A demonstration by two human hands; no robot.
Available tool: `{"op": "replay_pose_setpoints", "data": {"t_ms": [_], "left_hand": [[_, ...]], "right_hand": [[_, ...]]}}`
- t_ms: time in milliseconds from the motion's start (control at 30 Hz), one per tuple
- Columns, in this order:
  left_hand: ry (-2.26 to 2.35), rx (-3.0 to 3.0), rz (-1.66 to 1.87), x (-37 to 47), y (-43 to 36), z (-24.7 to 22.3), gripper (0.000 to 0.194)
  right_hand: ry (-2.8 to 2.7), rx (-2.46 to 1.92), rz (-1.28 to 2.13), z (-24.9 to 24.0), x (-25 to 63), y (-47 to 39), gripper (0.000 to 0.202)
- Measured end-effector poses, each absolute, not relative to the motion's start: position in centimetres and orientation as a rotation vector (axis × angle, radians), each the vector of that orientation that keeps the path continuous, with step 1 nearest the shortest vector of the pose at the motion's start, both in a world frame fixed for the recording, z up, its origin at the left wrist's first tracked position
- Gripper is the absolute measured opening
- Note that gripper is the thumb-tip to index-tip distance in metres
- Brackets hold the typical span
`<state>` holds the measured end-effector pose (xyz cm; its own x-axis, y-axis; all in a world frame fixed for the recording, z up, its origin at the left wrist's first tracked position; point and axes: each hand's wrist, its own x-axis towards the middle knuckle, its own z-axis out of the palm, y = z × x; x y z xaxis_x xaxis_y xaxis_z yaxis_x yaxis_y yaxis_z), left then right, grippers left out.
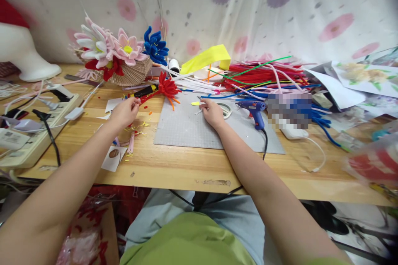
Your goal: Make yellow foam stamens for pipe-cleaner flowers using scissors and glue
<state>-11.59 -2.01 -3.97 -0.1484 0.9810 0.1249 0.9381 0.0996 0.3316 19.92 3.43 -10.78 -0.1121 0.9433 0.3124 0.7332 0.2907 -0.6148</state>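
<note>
My left hand (126,112) is closed at the left of the grey cutting mat (186,130), its fingertips pinched on the stem of a red fuzzy flower (168,86). The flower points up and right, with orange strips (173,103) below its head. Over the mat, my right hand (212,112) has its fingers drawn together; what they hold is too small to make out. A small yellow piece (195,103) lies just left of its fingertips. Beside that hand is a pale ring-shaped object (226,110), partly hidden by it. A blue glue gun (254,112) rests further right.
A woven basket (132,74) with pink and white flowers (127,48) and a blue flower (155,45) stand back left. Coloured stems (255,75) pile behind the mat. A power strip (40,132) with cables is left; scraps lie near the left forearm. Papers (367,76) lie right.
</note>
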Motion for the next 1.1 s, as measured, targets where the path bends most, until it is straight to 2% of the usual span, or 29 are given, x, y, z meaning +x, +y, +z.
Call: {"op": "replay_pose_setpoints", "data": {"t_ms": [267,433,633,800,900,1100], "left_hand": [[2.243,1.971,0.551,-11.1,-2.2,-3.8,0.032],[2.131,2.031,0.545,-10.1,-2.3,-3.7,0.034],[1.864,2.281,0.644,-1.3,-2.9,-5.5,0.033],[1.778,2.381,0.52,7.0,-3.7,-7.9,0.056],[1.774,2.4,0.431,8.6,-3.8,-9.0,0.062],[1.718,2.506,0.351,7.8,-3.6,-10.2,0.06]], "right_hand": [[-1.897,-1.4,0.472,-10.8,20.4,3.0,0.047],[-1.892,-1.466,0.49,-10.8,20.1,3.1,0.044],[-1.83,-1.5,0.541,-10.9,20.3,3.3,0.037],[-1.801,-1.466,0.544,-11.0,20.4,3.1,0.032],[-1.778,-1.45,0.554,-11.1,20.5,3.0,0.03],[-1.748,-1.417,0.587,-11.2,20.6,3.2,0.029]]}}
